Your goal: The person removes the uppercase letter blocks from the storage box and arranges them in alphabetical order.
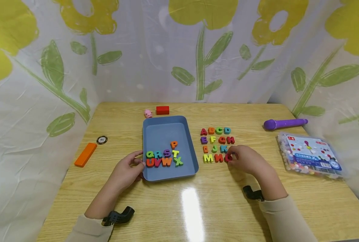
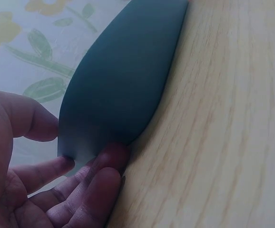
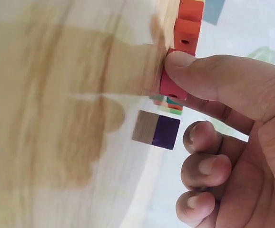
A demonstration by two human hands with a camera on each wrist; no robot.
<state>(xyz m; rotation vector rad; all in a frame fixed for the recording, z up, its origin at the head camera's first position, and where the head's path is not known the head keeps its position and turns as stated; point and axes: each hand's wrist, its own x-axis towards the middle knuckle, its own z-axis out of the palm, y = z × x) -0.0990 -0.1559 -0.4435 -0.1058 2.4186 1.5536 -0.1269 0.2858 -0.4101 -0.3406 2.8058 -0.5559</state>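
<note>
At left we see an orange rectangular block (image 1: 85, 155) and a round black-and-white chip (image 1: 102, 139). The left hand (image 1: 127, 171) grips the near-left wall of a blue-grey rectangular tray (image 1: 158, 134), thumb and fingers on either side; multicoloured letter blocks (image 1: 166, 162) lie inside. Beside the tray, four rows of bright letter pieces (image 1: 208, 158) rest on the wood-grain table (image 1: 155, 208), where the right hand (image 1: 248, 160) pinches a red letter piece (image 3: 171, 85) at the bottom row's right end. Farther right we see a purple rod (image 1: 285, 124).

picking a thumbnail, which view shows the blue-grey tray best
The head view: the blue-grey tray appears nearly whole, colourful letters inside. The left wrist view shows just its outer wall at the left hand; the right wrist view has a bluish patch, possibly the tray.
</note>
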